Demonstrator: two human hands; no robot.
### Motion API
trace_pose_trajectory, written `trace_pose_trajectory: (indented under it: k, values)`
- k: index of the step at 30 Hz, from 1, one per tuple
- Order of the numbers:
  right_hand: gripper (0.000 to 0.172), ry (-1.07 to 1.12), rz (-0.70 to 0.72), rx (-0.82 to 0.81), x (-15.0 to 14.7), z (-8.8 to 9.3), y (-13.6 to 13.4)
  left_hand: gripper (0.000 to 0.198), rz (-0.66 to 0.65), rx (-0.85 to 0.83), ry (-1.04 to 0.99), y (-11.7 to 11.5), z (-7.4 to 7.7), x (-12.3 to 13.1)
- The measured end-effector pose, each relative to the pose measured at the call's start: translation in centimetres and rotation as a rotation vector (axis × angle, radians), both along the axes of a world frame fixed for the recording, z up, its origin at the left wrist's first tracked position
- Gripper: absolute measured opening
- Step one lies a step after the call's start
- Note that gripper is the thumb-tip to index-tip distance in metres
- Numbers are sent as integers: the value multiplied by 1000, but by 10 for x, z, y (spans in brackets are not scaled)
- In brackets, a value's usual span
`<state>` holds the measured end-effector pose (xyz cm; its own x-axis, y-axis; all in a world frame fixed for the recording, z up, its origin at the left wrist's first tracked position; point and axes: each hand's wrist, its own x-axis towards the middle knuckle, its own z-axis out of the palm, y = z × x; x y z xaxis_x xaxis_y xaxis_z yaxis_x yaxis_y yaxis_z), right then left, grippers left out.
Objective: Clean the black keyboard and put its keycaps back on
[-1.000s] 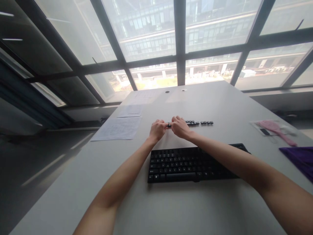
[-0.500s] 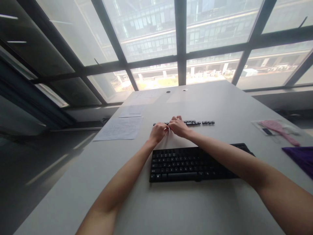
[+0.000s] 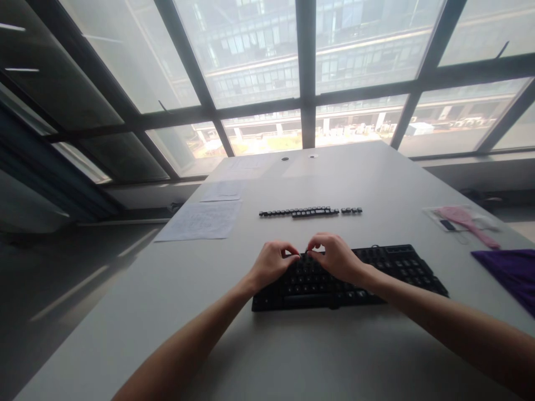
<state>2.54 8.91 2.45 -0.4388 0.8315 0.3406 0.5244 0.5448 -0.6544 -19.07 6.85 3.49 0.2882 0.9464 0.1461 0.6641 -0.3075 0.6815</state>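
Observation:
A black computer keyboard [image 3: 399,267] lies on the white desk in front of me, its upper left part covered by my hands. My left hand [image 3: 273,262] is over its upper left edge, thumb and index finger curled into a pinch. My right hand [image 3: 336,259] faces it just to the right, also pinching, with the fingertips close to the left ones. Something small and dark shows between the two sets of fingertips, too small to name. Beyond the keyboard, loose black keycaps [image 3: 309,212] lie in rows on the desk.
Papers [image 3: 200,220] lie at the desk's left edge. To the right are a pink handled item [image 3: 468,223] on clear packaging and a purple cloth [image 3: 505,273]. Two round holes [image 3: 285,159] sit near the far edge of the desk, before large windows.
Both hands have come back toward me from the keycap rows to the keyboard's upper edge. The keycap rows are now uncovered. The view has shifted slightly.

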Motion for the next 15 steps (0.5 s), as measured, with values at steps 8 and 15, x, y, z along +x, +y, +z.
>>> trace_pose_trajectory:
  k: [8, 15]
  values:
    - [9, 82, 65, -170, 2, -11, -11, 9, -42, -28, -30, -11, 2, 7]
    - [14, 96, 116, -150, 4, -14, -10, 14, -93, 72, 37, -14, -3, 10]
